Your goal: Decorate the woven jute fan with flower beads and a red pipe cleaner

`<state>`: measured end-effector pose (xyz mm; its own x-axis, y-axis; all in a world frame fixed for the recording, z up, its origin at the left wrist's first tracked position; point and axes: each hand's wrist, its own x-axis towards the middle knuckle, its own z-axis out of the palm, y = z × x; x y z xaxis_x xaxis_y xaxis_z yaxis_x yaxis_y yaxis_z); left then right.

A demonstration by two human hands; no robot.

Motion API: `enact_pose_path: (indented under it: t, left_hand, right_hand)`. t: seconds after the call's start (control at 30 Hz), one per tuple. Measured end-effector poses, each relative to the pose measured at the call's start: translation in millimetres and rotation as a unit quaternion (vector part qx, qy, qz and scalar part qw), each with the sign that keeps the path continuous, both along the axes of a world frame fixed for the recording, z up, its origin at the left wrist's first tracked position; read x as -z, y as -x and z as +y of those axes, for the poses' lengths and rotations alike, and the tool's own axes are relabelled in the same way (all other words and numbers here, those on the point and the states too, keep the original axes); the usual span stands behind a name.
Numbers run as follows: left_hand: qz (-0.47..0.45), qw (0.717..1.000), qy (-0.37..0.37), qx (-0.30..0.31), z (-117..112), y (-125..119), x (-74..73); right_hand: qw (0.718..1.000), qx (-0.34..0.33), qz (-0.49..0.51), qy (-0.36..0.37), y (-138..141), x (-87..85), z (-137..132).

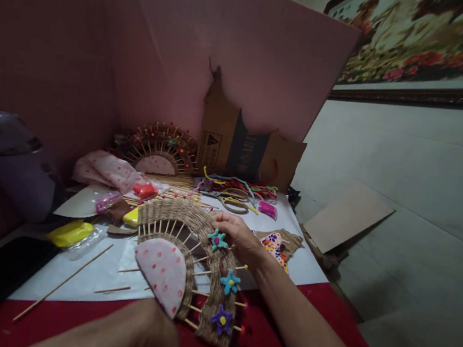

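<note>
Pinches semicircular brown woven fan (189, 279) near front edge of red-clothed table (320, 307) with nearly closed right hand (235, 234); cannot tell grip of blurred left hand (147, 327). Appears part-decorated: three fuzzy teal-to-purple flowers (229, 282), none leftward.

your right arm (302, 314) stretches forward, forearm bare
your right hand (235, 234) grips with bent fingers; your left hand (149, 328), low and blurred, hides its fingers.

Right hand (237, 235): fan (162, 272) blocks near side of fingers (221, 217); scissors (220, 197), yarn (260, 190) beyond, upright cardboard (222, 112) farther. Free lane right of fingers over white sheet (289, 218), between pink packet (268, 209) and flowered scrap (275, 250). Stick (63, 282) left of left hand (146, 330).
</note>
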<state>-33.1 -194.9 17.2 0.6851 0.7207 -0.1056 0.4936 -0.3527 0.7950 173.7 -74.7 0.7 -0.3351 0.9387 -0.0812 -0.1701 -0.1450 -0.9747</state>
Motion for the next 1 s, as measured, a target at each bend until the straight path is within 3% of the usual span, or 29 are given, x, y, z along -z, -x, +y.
enact_pose_path:
  t: [0.1, 0.17, 0.3, 0.5, 0.73, 0.9, 1.0]
  left_hand:
    - [0.028, 0.986, -0.131, -0.103, 31, -6, -6.8]
    - [0.064, 0.94, -0.247, -0.227, 54, -12, -10.8]
    - [0.135, 0.889, -0.352, -0.26, 81, -24, -11.2]
    - [0.184, 0.876, -0.368, -0.252, 84, -34, -8.2]
    - [0.209, 0.861, -0.366, -0.284, 86, -41, -10.4]
    - [0.199, 0.872, -0.346, -0.285, 88, -39, -12.4]
    - [0.128, 0.889, -0.334, -0.286, 91, -32, -7.0]
  right_hand:
    - [1.0, -0.015, 0.023, 0.013, 1, -2.2, -2]
    - [0.999, -0.017, 0.031, 0.015, 2, -2.3, -2]
    - [0.999, -0.016, 0.03, 0.004, 2, -2.1, -1]
    - [1.0, -0.014, 0.028, 0.004, 2, -4.6, -4]
    - [1.0, 0.002, 0.027, -0.01, 4, -8.0, -8]
    - [0.999, -0.004, 0.033, -0.008, 2, -7.1, -8]
    - [0.999, -0.012, 0.04, 0.002, 1, -5.4, -7]
